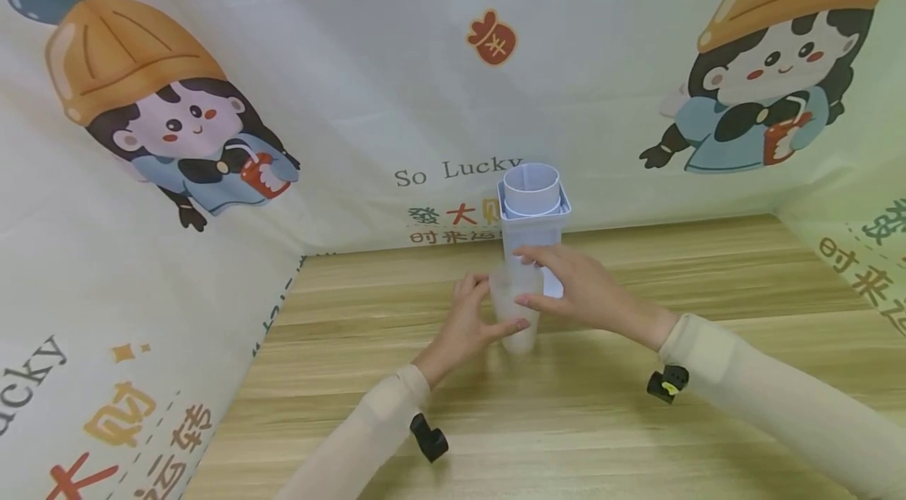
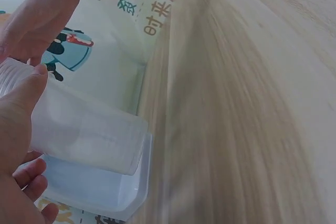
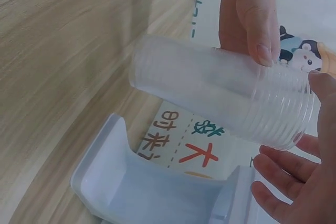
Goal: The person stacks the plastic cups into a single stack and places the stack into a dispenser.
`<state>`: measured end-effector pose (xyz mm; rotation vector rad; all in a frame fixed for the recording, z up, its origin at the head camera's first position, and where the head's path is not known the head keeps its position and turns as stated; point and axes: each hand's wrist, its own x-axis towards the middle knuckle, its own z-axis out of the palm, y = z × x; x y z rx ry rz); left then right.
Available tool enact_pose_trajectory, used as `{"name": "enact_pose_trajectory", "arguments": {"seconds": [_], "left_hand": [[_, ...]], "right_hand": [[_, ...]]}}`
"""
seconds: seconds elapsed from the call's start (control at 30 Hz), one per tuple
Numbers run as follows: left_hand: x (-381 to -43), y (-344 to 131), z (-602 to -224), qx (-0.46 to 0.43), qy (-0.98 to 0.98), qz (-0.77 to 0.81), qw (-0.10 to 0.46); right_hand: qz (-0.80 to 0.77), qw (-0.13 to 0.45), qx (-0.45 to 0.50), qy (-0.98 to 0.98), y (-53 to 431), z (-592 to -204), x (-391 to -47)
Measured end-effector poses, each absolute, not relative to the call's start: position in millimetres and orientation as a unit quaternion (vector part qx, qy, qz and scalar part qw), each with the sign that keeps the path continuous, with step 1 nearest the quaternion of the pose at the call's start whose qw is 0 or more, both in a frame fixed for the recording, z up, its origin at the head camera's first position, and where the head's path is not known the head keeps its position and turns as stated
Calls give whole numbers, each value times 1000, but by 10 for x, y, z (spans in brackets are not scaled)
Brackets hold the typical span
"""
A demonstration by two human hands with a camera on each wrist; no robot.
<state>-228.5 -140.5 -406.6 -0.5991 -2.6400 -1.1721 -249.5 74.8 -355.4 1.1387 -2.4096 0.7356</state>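
A stack of clear plastic cups [image 1: 520, 339] is held between both hands just in front of a pale cup dispenser [image 1: 532, 229]. My left hand [image 1: 470, 323] grips the stack's side, thumb in front and fingers behind. My right hand [image 1: 587, 288] holds the stack near its ridged rim end, with the thumb on one side and the fingers on the other. In the right wrist view, the stacked cups [image 3: 199, 80] lie across the picture, their rims close together. The dispenser's open front [image 3: 157, 192] shows below them.
The dispenser stands upright on the wood-grain table [image 1: 396, 280], near its back edge. A printed cloth [image 1: 340, 91] hangs behind and along both sides. Both sleeved wrists carry small black camera mounts [image 1: 429, 437].
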Motion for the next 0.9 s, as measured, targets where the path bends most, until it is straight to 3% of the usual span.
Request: {"name": "enact_pose_trajectory", "arguments": {"seconds": [0.37,0.9], "left_hand": [[-2306,-1386,-3908,-215,-893,-377,122],[-2356,-1277,-3507,-220,-884,-386,141]], "right_hand": [[270,188,396,-857,784,-3416,-2459],[301,256,398,-828,823,-3122,-2523]]}}
